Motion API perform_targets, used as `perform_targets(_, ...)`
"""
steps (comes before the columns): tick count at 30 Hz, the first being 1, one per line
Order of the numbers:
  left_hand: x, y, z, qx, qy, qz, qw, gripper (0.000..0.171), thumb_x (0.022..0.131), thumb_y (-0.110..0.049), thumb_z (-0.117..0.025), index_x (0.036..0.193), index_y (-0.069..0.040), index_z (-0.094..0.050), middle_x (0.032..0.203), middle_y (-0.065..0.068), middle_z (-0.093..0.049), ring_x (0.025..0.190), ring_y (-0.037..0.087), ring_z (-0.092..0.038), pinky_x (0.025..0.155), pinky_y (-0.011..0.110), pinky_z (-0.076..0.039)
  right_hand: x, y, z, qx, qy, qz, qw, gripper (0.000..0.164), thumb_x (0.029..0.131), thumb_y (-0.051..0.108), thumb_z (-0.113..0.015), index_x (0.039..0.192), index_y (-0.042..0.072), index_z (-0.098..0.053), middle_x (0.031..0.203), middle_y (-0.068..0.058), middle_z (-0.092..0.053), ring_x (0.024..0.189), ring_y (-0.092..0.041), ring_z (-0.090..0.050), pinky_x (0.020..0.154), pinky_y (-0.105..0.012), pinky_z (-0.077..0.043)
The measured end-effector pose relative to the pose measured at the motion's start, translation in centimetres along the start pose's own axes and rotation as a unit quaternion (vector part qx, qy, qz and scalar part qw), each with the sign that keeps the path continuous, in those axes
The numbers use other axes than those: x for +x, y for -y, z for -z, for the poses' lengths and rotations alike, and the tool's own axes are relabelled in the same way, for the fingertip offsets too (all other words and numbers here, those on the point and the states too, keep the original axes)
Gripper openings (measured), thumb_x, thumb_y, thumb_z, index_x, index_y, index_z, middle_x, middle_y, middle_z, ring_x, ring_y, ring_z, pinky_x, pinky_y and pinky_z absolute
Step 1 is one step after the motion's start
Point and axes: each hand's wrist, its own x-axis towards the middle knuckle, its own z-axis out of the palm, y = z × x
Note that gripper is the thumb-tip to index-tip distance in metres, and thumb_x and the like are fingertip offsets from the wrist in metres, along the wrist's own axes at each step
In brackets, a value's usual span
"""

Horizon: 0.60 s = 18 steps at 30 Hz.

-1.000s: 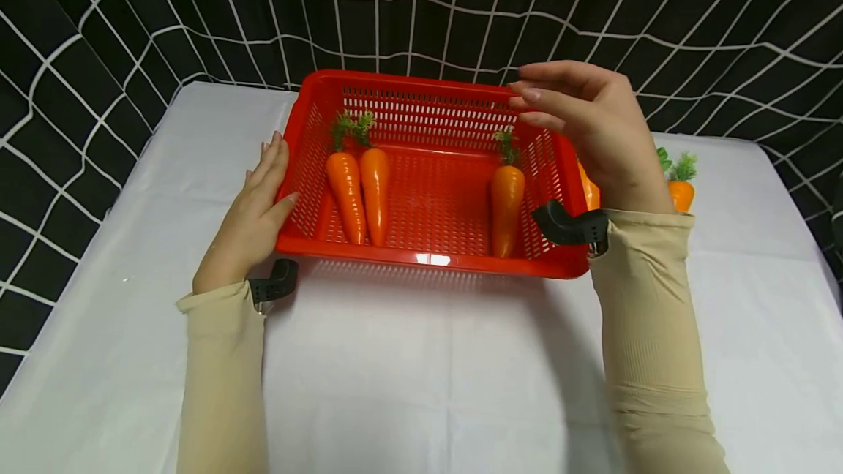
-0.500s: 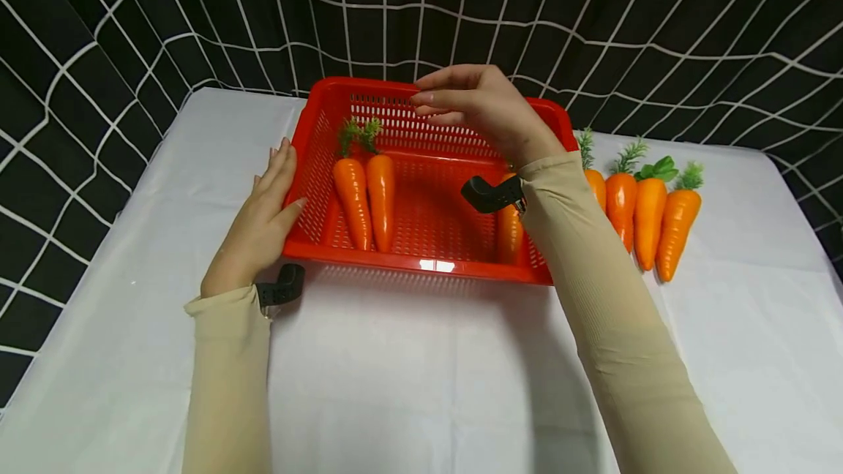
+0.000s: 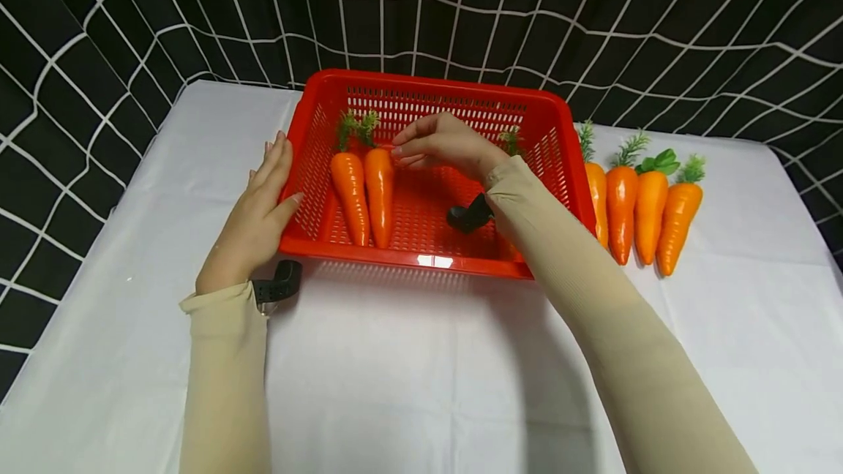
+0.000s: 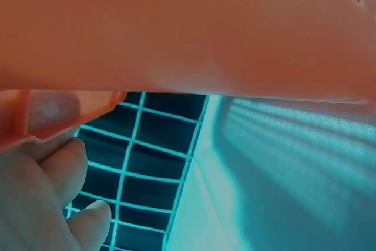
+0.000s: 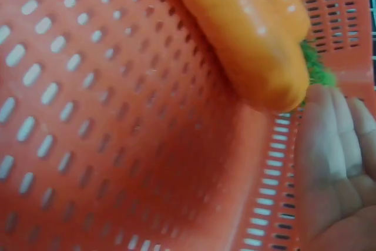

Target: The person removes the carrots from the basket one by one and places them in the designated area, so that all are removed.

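My left hand (image 3: 249,222) lies with straight fingers along the left side of a red plastic basket (image 3: 421,260), thumb at its rim. The left wrist view shows fingertips (image 4: 67,171) beside the basket wall (image 4: 176,33). Inside, on the left, two orange toy carrots (image 3: 350,196) lie side by side with green tops. Over the basket's middle, my right hand (image 3: 448,145) holds nothing; its loosely bent fingertips are right at the upper end of the inner carrot (image 3: 380,196). A third carrot's green top (image 3: 510,139) shows at the basket's right, its body mostly hidden by my right forearm.
Several more carrots (image 3: 648,211) lie in a row on the white tablecloth (image 3: 744,313), just right of the basket. A black curtain with white netting (image 3: 461,20) rises behind the table's far edge.
My right hand has swept left from above the basket's right rim and lowered into the basket, toward the two left carrots. My left hand stays at the basket's left side.
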Motion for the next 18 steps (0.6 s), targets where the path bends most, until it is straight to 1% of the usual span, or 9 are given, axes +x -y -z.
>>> perform_targets(1, 0.0, 0.0, 0.1, 0.000, -0.001, 0.000, 1.0000, 0.061, 0.097, -0.011, -0.043, 0.151, -0.006, -0.015, 0.158, 0.003, -0.006, 0.144, 0.019, -0.001, 0.115, 0.040, 0.000, 0.1, -0.1, -0.1, 0.000, 0.003, -0.002, 1.000, 0.030, 0.091, 0.002, -0.059, 0.118, -0.011, -0.057, 0.111, -0.021, -0.063, 0.103, -0.030, -0.062, 0.097, -0.048, -0.042)
perform_targets(3, 0.0, 0.1, 0.2, 0.003, -0.002, 0.000, 1.0000, 0.061, 0.097, -0.011, -0.043, 0.151, -0.006, -0.015, 0.158, 0.003, -0.006, 0.144, 0.020, -0.002, 0.115, 0.040, 0.000, 0.4, -0.3, -0.2, -0.006, 0.008, -0.007, 1.000, 0.028, 0.091, 0.002, -0.058, 0.116, -0.011, -0.058, 0.106, -0.018, -0.065, 0.098, -0.027, -0.065, 0.096, -0.047, -0.043)
perform_targets(7, 0.0, 0.0, 0.4, 0.002, 0.000, 0.002, 1.0000, 0.061, 0.097, -0.011, -0.043, 0.151, -0.005, -0.014, 0.158, 0.003, -0.005, 0.144, 0.020, -0.001, 0.115, 0.039, 0.000, 0.7, -0.6, -0.3, -0.015, 0.015, -0.031, 0.999, 0.027, 0.091, 0.004, -0.059, 0.114, -0.010, -0.059, 0.095, -0.010, -0.068, 0.085, -0.018, -0.067, 0.091, -0.041, -0.048)
perform_targets(10, 0.0, 0.0, 0.4, -0.003, 0.001, 0.003, 1.0000, 0.061, 0.097, -0.010, -0.044, 0.151, -0.005, -0.015, 0.158, 0.003, -0.005, 0.144, 0.018, -0.001, 0.115, 0.039, 0.001, 0.8, -0.9, -0.5, -0.032, 0.014, -0.049, 0.998, 0.026, 0.090, 0.005, -0.060, 0.113, -0.009, -0.059, 0.092, -0.008, -0.068, 0.079, -0.015, -0.066, 0.087, -0.037, -0.051)
perform_targets(14, 0.0, 0.0, 0.3, -0.006, 0.001, 0.005, 1.0000, 0.061, 0.097, -0.009, -0.045, 0.151, -0.006, -0.015, 0.158, 0.002, -0.005, 0.144, 0.017, 0.000, 0.115, 0.039, 0.001, 0.9, -1.2, -0.9, -0.051, 0.026, -0.064, 0.996, 0.028, 0.091, 0.007, -0.058, 0.114, -0.009, -0.057, 0.095, -0.010, -0.068, 0.079, -0.015, -0.065, 0.086, -0.036, -0.051)
perform_targets(18, 0.1, 0.0, 0.1, -0.004, 0.000, 0.001, 1.0000, 0.061, 0.097, -0.009, -0.044, 0.150, -0.005, -0.015, 0.158, 0.002, -0.005, 0.144, 0.017, -0.001, 0.115, 0.039, 0.001, 1.2, -1.7, -1.2, -0.024, 0.037, -0.074, 0.996, 0.030, 0.090, 0.006, -0.059, 0.115, -0.009, -0.055, 0.093, -0.009, -0.065, 0.082, -0.017, -0.065, 0.089, -0.039, -0.050)
